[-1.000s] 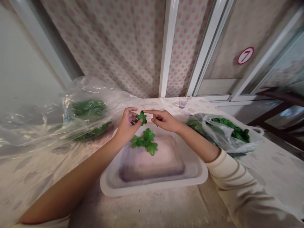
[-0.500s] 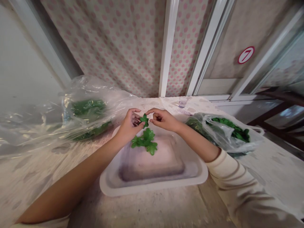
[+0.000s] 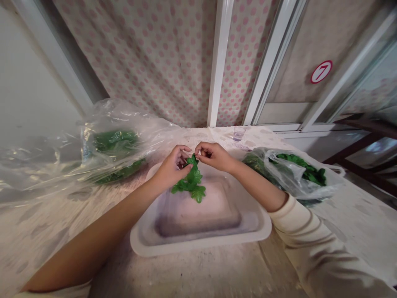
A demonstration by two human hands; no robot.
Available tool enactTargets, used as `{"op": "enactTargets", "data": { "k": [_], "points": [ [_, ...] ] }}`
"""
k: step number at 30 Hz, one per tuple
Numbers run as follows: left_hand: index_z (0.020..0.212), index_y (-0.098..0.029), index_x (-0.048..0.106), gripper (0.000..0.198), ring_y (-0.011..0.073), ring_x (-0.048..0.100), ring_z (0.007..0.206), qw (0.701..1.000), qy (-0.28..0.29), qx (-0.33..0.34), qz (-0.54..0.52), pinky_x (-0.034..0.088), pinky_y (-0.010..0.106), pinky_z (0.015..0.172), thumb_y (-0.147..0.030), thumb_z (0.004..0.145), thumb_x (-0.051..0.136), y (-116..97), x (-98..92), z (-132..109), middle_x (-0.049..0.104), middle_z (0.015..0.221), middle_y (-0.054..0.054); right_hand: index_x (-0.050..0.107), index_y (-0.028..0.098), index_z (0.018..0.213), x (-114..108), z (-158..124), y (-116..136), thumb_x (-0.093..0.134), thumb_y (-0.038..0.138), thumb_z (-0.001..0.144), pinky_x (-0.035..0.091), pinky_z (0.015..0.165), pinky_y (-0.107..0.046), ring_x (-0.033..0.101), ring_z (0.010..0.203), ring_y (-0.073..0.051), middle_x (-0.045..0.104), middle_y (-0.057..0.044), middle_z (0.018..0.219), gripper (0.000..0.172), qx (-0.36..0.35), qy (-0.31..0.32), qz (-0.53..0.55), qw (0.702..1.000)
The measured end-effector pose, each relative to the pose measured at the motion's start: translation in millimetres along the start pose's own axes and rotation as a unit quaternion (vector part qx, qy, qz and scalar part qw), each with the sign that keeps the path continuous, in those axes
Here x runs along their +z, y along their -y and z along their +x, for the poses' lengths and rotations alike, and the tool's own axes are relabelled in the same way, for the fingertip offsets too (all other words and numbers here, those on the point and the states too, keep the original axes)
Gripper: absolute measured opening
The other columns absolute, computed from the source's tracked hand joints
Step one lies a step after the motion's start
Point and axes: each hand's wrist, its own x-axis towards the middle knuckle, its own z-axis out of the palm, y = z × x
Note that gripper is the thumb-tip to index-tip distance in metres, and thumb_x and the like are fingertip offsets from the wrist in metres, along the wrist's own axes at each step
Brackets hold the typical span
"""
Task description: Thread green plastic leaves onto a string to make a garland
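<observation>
Over the far end of a white tray (image 3: 198,242), my left hand (image 3: 171,168) and my right hand (image 3: 213,156) meet, both pinching one small green plastic leaf piece (image 3: 192,160) between their fingertips. Just below it, a few more green leaf pieces (image 3: 190,185) lie in the tray, and the held piece hangs close to them; whether it touches them I cannot tell.
A clear plastic bag (image 3: 102,140) with green leaf pieces lies on the left of the table. A second bag of green pieces (image 3: 294,174) lies on the right. A small clear cup (image 3: 238,133) stands at the back by the dotted curtain.
My right hand has gone from pointing beside the leaf piece to pinching it. Both hands have come together and sunk slightly toward the pieces in the tray.
</observation>
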Motion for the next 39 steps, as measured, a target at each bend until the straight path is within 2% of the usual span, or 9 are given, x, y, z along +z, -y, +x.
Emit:
{"op": "enactTargets", "data": {
  "k": [4, 20, 28, 39],
  "points": [
    [0.098, -0.020, 0.048, 0.025, 0.0078, 0.046, 0.060, 1.000, 0.006, -0.017, 0.020, 0.038, 0.022, 0.059, -0.021, 0.074, 0.058, 1.9, -0.3, 0.6, 0.050, 0.073, -0.003, 0.053, 0.014, 0.081, -0.1, -0.6, 1.9, 0.052, 0.018, 0.077, 0.028, 0.048, -0.017, 0.033, 0.047, -0.006, 0.036, 0.008, 0.052, 0.006, 0.002, 0.004, 0.001, 1.000],
    [0.092, -0.021, 0.052, 0.019, 0.0103, 0.048, 0.063, 0.999, 0.029, -0.007, 0.032, 0.038, 0.023, 0.060, -0.025, 0.074, 0.056, 2.9, -0.9, 1.2, 0.051, 0.073, -0.002, 0.052, 0.015, 0.080, -1.2, -1.9, 3.4, 0.051, 0.018, 0.077, 0.028, 0.048, -0.017, 0.031, 0.046, -0.005, 0.034, 0.009, 0.050, 0.005, 0.008, 0.024, -0.006, 1.000],
    [0.087, -0.020, 0.056, 0.014, 0.0108, 0.050, 0.062, 0.999, 0.010, -0.016, 0.046, 0.040, 0.023, 0.060, -0.026, 0.074, 0.055, 9.7, -1.5, 2.0, 0.054, 0.070, -0.002, 0.052, 0.014, 0.082, -0.4, -2.2, 3.1, 0.050, 0.018, 0.080, 0.027, 0.050, -0.018, 0.031, 0.048, -0.006, 0.033, 0.009, 0.052, 0.005, 0.002, 0.052, 0.000, 0.999],
    [0.075, -0.017, 0.060, 0.014, 0.0107, 0.052, 0.059, 0.999, -0.009, -0.030, 0.035, 0.040, 0.023, 0.056, -0.031, 0.071, 0.060, 5.4, -1.1, 3.7, 0.059, 0.067, 0.000, 0.053, 0.015, 0.082, 0.8, -2.9, 2.8, 0.051, 0.020, 0.080, 0.028, 0.050, -0.017, 0.029, 0.048, -0.006, 0.031, 0.009, 0.052, 0.006, 0.000, 0.075, 0.011, 0.997]
  ]
}}
